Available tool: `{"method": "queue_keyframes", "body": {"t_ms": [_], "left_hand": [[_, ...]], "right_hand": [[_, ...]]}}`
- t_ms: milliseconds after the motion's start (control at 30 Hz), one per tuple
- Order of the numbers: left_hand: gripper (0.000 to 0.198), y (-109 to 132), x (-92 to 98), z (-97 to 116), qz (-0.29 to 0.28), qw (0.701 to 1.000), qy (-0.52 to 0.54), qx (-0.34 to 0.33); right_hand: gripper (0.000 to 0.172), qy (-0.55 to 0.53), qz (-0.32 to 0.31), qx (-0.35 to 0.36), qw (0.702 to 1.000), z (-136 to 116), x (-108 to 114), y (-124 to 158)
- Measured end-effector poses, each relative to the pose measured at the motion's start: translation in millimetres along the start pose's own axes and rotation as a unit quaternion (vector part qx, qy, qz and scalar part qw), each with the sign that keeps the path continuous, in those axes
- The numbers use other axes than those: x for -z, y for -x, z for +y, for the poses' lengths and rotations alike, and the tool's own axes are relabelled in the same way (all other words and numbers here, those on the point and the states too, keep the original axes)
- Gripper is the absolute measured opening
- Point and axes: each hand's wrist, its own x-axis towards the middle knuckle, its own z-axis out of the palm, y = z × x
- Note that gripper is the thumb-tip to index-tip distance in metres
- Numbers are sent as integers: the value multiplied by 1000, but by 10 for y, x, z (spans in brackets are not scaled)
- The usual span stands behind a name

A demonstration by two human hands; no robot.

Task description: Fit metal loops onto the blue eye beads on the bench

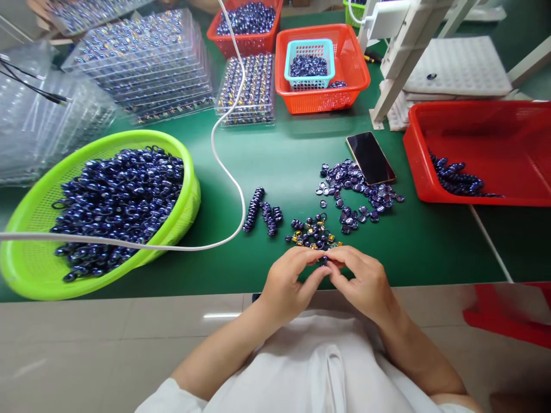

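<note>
Fingertips of my left hand (289, 282) and my right hand (362, 281) meet at the table's front edge, pinching a small shiny dark-blue part (324, 260) between them. Most of that part is hidden by the fingers. Just beyond them lies a loose pile of small dark-blue parts with gold-coloured bits (316, 232). Farther right, flat round dark-blue caps (348, 178) are spread on the green table. To the left lie short stacked rows of dark-blue rings (253, 209).
A green basket (191, 189) full of dark-blue rings stands left, crossed by a white cable (228, 172). A phone (371, 158) lies near the caps. Red bins (486, 123) stand right and behind (321, 103). Clear trays (146, 63) are stacked at back left.
</note>
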Motion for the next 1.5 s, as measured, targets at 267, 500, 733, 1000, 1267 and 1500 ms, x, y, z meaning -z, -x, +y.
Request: {"method": "queue_keyframes", "body": {"t_ms": [267,500,733,1000,1267,1500], "left_hand": [[13,-67,-10,-34,-38,911,276,305],[25,-103,15,-131,-108,755,473,441],[29,-60,16,-100,-96,819,425,374],[45,-17,7,-38,-177,915,267,247],[32,34,-8,-74,-150,946,208,197],[37,72,0,-139,-149,917,261,262]], "right_hand": [[31,78,51,54,994,-23,-34,31],[23,-3,-42,76,996,0,32,14],[9,75,-67,107,989,45,62,32],[6,76,-65,143,985,26,-17,61],[11,61,-37,165,984,46,-110,118],[8,32,-33,128,991,55,-193,154]]}}
